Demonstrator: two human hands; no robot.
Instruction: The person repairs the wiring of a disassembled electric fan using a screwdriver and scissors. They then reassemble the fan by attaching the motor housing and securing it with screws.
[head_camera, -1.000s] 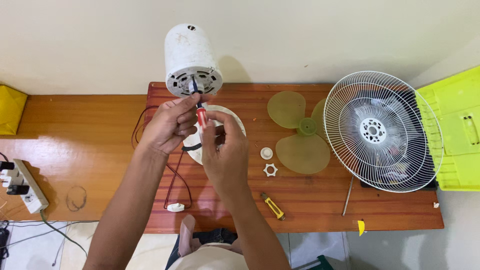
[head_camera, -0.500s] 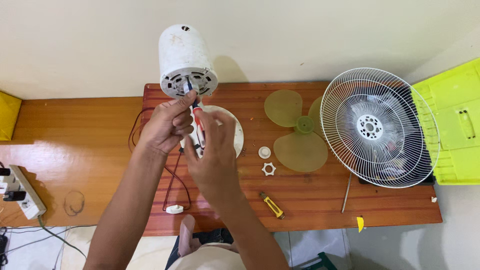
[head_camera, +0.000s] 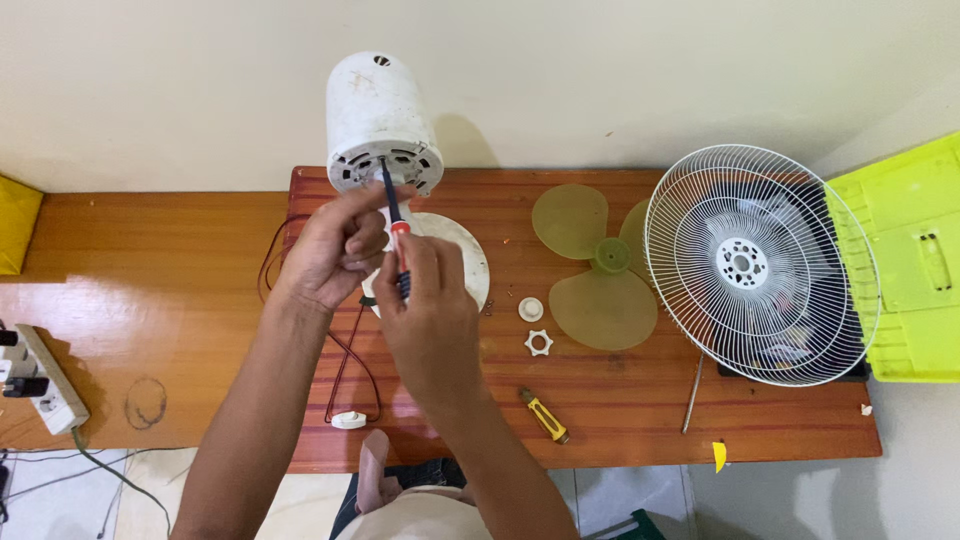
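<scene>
A screwdriver (head_camera: 393, 232) is gripped in the right hand (head_camera: 425, 315), its long axis near upright, tip pointed up into the white fan motor housing (head_camera: 380, 120). The shaft is pinched by the left hand (head_camera: 335, 250). Bare wooden table (head_camera: 620, 400) is left rightward.

Screwdriver (head_camera: 396, 235) tip now up at the motor housing (head_camera: 381, 125) underside (previously lower, between both hands).

Both forearms are bare to past the elbow, with no sleeves, gloves, watch or rings in view. The left hand (head_camera: 335, 250) and right hand (head_camera: 425, 315) are bare too, fingers (head_camera: 365, 245) uncovered.
</scene>
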